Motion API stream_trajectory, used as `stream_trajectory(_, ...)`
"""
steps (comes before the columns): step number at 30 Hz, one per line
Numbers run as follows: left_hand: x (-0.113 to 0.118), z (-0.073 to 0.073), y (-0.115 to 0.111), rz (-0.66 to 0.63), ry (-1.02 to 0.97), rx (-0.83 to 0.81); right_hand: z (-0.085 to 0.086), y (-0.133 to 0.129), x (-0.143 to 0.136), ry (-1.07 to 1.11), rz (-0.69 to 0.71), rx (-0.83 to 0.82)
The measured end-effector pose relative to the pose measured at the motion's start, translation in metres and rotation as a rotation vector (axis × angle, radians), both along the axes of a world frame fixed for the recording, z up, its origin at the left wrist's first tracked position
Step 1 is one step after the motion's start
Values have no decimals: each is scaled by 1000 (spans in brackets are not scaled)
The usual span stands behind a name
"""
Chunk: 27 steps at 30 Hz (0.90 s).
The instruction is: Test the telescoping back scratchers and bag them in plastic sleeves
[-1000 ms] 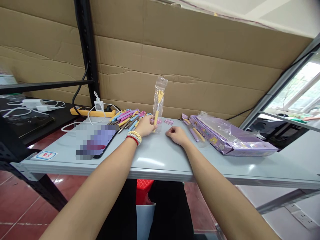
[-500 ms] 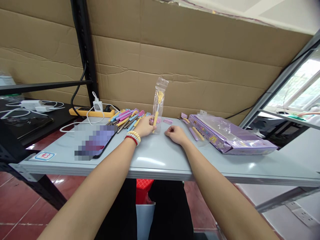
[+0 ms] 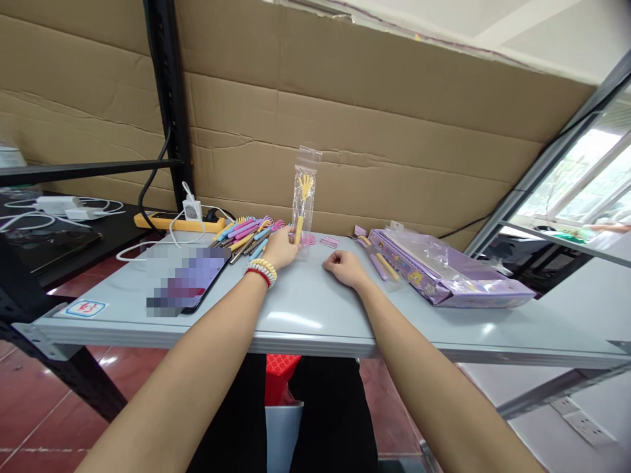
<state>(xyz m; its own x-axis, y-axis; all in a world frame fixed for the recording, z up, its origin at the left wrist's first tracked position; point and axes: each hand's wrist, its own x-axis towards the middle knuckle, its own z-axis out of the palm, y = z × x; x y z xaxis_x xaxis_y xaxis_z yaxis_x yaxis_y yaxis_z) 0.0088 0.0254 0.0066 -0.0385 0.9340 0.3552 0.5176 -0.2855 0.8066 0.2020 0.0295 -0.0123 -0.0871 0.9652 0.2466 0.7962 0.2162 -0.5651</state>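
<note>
Upright in a clear zip bag [image 3: 309, 157], a yellow back scratcher [image 3: 305, 188] with a hand-shaped head is gripped near its handle by my left hand [image 3: 280, 248]. Just left of that hand lies a pile of back scratchers [image 3: 246, 231] in blue, pink, purple and yellow. My right hand [image 3: 344, 267] rests curled on the table, its fingers closed; whether anything is between them is hidden. Behind it lies a small pink card [image 3: 329, 242]. To its right are bagged back scratchers [image 3: 379, 261], one purple and one yellow.
An open purple box [image 3: 444, 276] with clear plastic on it stands at the right of the grey table [image 3: 315, 309]. At the left lie a phone [image 3: 207, 269], partly pixelated, and a yellow power strip [image 3: 211, 225] with white cables. A cardboard wall [image 3: 374, 118] closes the back.
My left hand has moved slightly left with the bagged yellow back scratcher, which now stands more upright. My right hand has kept its curled pose on the table.
</note>
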Motion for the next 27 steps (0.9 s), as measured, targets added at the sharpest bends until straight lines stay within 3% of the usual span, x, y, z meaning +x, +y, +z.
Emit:
stream_trajectory(13, 2, 1, -2, -113, -48, -21, 0, -3, -1, 26, -34, 0)
stream_trajectory(27, 0, 6, -8, -21, 58, -24, 0, -5, 0, 108, -58, 13)
